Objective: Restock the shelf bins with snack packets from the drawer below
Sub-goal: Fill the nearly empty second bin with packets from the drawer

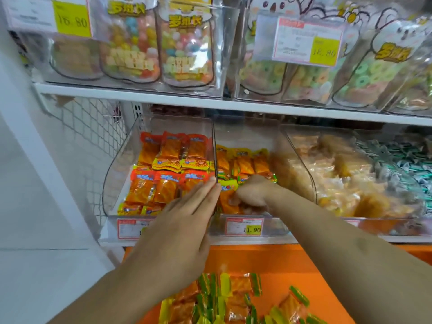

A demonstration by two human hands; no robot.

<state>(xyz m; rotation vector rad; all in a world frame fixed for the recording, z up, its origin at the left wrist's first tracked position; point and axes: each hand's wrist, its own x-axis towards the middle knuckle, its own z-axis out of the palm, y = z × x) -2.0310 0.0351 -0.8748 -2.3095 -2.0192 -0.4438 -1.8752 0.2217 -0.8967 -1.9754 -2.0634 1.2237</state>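
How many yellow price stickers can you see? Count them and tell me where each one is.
4. One at the top left, one on the upper right bin, one below the middle bin, and one partly hidden behind the left hand. More may be hidden.

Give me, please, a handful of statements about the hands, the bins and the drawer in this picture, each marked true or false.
1. The right hand is down inside the second bin, among yellow-edged packets. True.
2. The left hand grips a packet. False: its fingers are straight, their tips at the clear divider between the two left bins.
3. The leftmost bin holds orange packets. True.
4. The drawer below is bare. False: packets with green and yellow ends lie in it.
5. The price label under the second bin reads 16.80. False: it reads 11.90.
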